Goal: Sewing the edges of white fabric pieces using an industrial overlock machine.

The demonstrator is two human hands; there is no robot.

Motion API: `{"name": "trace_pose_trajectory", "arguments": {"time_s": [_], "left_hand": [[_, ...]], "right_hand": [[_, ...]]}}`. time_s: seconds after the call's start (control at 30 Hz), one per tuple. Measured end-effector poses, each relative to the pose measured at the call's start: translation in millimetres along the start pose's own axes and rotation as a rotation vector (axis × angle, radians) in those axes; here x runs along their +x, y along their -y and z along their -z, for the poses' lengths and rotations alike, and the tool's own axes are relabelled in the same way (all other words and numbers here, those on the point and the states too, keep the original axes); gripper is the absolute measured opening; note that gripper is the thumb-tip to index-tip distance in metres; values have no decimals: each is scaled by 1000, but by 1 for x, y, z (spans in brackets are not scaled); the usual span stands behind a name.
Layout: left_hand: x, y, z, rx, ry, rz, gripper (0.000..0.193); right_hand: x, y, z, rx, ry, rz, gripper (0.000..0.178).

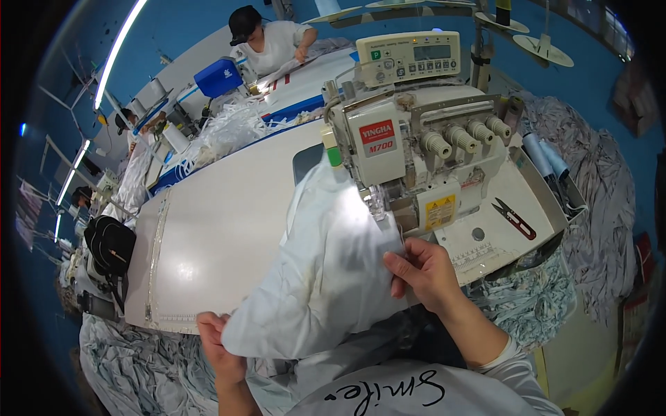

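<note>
One pale cloth [326, 277] runs from the sewing machine [378, 156] over the front of the white bench [215, 249], the left hand [219, 344] pinching its lower corner, the right hand [431, 274] its edge. Beyond are a blue wall [177, 28], a strip light [119, 53] and a co-worker [276, 47] handling fabric [283, 69].

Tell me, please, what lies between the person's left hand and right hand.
In the head view, a creased, pale bluish-white cloth spans the stretch between the left hand and the right hand.

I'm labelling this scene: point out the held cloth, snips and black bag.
Held cloth [326, 270], head view: middle of its surface.
Snips [515, 220], head view: on the handles.
Black bag [109, 244], head view: its front.
</note>
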State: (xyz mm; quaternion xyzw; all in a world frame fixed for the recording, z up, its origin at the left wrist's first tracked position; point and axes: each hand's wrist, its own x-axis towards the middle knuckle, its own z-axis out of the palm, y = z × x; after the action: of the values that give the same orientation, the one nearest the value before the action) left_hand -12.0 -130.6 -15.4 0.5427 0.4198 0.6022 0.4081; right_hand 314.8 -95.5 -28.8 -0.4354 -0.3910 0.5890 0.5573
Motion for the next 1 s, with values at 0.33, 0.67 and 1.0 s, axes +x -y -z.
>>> {"name": "trace_pose_trajectory", "arguments": {"time_s": [0.33,0.67,1.0], "left_hand": [[47,-5,-8,-138,168,-275,25],[113,-37,0,-176,280,-503,21],[171,-84,-39,-313,330,-424,19]], "right_hand": [[1,6,0,-30,6,-52,24],[1,5,0,-5,8,-68,23],[2,6,2,-4,19,-90,22]]}}
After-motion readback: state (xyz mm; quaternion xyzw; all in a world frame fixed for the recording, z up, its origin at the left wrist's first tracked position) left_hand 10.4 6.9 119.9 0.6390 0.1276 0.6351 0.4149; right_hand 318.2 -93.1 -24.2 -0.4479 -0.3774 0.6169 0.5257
